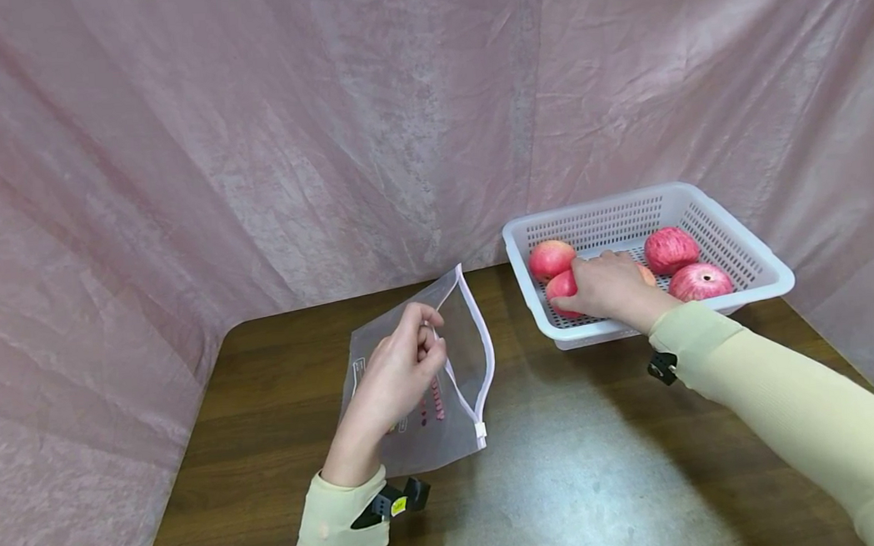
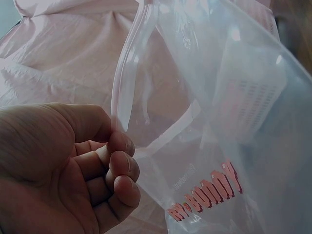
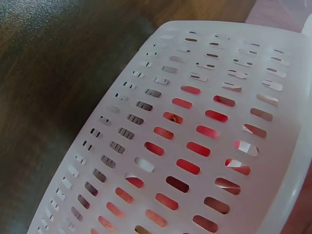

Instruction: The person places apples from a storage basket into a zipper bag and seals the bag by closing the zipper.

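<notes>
My left hand (image 1: 401, 367) pinches the rim of a clear zip bag (image 1: 471, 346) between thumb and curled fingers. The bag's mouth gapes open toward the right, with a white slider (image 1: 480, 430) at its near end. Red lettering (image 2: 204, 197) shows on the film in the left wrist view. Over at the right, my right hand (image 1: 606, 283) reaches into a white plastic basket (image 1: 539, 313). Its thumb and fingers grip a red apple (image 1: 560, 286) near the basket's left side; part of that apple is hidden by the hand.
Another apple (image 1: 552, 259) sits at the basket's back left, and one (image 1: 647, 274) peeks out behind the right hand. Two striped apples (image 1: 671, 249) lie on the right. The brown wooden table (image 1: 264, 400) meets a pink curtain (image 1: 399, 142) along its back and sides.
</notes>
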`<state>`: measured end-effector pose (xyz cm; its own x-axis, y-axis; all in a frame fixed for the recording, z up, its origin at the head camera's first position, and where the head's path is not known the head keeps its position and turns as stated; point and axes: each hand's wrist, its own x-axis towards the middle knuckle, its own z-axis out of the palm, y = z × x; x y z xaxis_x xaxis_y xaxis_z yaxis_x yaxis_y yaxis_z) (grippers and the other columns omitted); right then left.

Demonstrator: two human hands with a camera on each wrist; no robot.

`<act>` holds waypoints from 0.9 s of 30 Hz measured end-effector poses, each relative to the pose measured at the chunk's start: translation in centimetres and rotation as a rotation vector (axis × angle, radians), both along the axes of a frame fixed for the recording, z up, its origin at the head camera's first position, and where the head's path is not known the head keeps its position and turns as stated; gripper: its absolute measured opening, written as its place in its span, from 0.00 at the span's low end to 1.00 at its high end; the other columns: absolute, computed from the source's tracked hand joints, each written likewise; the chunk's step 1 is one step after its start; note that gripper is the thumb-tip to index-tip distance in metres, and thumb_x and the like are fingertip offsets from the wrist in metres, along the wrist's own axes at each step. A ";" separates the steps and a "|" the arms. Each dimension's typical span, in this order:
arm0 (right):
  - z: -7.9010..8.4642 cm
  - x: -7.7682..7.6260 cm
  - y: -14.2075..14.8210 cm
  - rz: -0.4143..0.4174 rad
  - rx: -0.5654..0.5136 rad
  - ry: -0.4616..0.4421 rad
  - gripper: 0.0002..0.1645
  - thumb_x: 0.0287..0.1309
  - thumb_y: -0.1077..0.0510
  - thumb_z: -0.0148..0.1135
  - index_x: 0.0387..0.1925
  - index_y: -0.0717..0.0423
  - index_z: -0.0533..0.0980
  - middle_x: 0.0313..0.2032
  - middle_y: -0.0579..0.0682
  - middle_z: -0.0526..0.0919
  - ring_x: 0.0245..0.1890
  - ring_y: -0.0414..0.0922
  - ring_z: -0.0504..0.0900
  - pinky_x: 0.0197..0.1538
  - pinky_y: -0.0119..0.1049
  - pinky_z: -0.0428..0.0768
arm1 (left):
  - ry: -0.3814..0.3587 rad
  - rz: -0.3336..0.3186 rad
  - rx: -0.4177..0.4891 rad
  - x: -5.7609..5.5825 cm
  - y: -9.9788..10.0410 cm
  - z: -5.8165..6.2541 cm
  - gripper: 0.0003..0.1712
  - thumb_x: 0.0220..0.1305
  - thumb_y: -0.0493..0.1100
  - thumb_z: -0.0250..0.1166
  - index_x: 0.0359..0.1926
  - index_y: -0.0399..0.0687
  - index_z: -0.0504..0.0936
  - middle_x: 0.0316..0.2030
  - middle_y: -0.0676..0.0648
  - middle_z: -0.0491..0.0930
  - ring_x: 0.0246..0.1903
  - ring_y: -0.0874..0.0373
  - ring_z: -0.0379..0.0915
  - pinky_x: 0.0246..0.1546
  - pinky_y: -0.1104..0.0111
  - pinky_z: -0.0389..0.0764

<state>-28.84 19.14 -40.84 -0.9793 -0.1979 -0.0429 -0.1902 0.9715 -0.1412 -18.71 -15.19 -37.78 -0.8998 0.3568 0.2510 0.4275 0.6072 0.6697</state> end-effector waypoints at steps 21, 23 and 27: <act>0.8 1.5 0.0 0.003 -0.130 0.156 0.30 0.61 0.34 0.73 0.38 0.58 0.79 0.32 0.59 0.85 0.35 0.64 0.84 0.38 0.60 0.80 | -0.004 0.000 0.004 0.1 -0.1 0.1 0.16 0.74 0.33 0.61 0.59 0.48 0.74 0.28 0.55 0.72 0.24 0.61 0.68 0.27 0.65 0.70; 0.8 1.7 0.0 0.007 -0.147 0.174 0.31 0.61 0.34 0.73 0.41 0.58 0.79 0.33 0.59 0.86 0.35 0.64 0.85 0.38 0.61 0.80 | -0.001 -0.002 0.005 0.1 -0.1 0.1 0.16 0.74 0.33 0.61 0.59 0.48 0.74 0.28 0.55 0.72 0.24 0.61 0.68 0.27 0.65 0.70; 1.0 2.1 0.0 0.000 -0.178 0.195 0.34 0.61 0.34 0.74 0.49 0.59 0.79 0.37 0.62 0.87 0.36 0.64 0.86 0.39 0.61 0.81 | 0.005 -0.003 0.004 0.1 -0.1 0.2 0.16 0.74 0.32 0.61 0.58 0.48 0.74 0.28 0.55 0.72 0.24 0.61 0.68 0.27 0.65 0.70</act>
<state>-26.75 19.16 -39.88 -0.9656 -0.1858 0.1819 -0.2308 0.9346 -0.2707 -18.60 -15.27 -37.61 -0.8975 0.3586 0.2568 0.4327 0.6029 0.6703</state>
